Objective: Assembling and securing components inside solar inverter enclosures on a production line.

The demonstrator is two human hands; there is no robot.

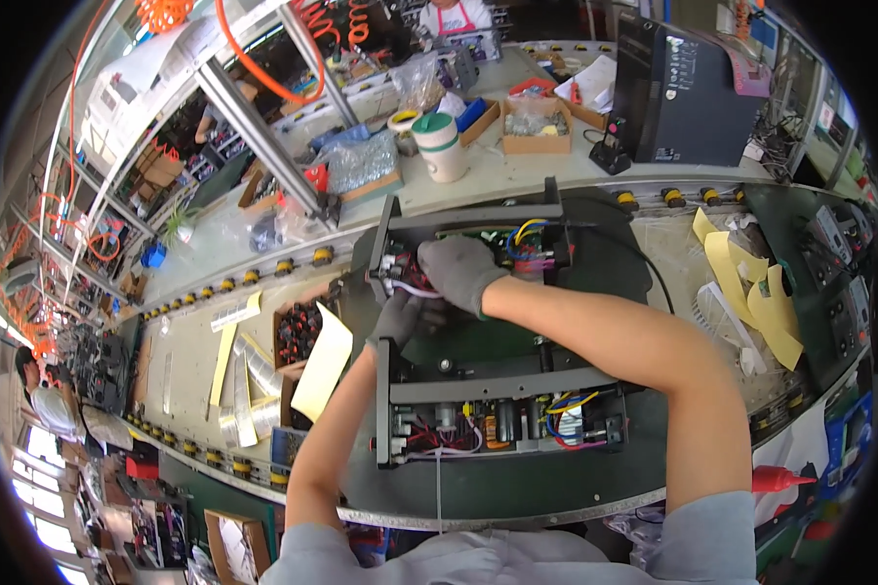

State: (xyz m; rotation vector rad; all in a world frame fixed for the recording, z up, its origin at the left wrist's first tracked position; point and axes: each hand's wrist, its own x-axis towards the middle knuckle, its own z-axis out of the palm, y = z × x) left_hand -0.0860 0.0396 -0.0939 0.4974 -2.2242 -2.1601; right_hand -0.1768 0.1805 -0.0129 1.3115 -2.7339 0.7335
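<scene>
Both my hands wear grey gloves and work at the left end of the far device chassis (488, 214), a black metal frame with a green circuit board and coloured wires. My right hand (458, 272) reaches over the wiring there with its fingers curled together; what is between its fingertips is hidden. Just nearer to me, my left hand (402, 322) has its fingers stretched apart, next to a pale purple cable (415, 290). A second, similar chassis (498, 383) lies closer to my body, its coils, board and red, blue and yellow wires exposed.
On the left stands a box of small black and red parts (299, 333), beside yellow paper strips (334, 361). More yellow strips (751, 288) lie right. Beyond the roller rail are a white-green cup (440, 156), a carton of small parts (537, 142) and a large black box (688, 93).
</scene>
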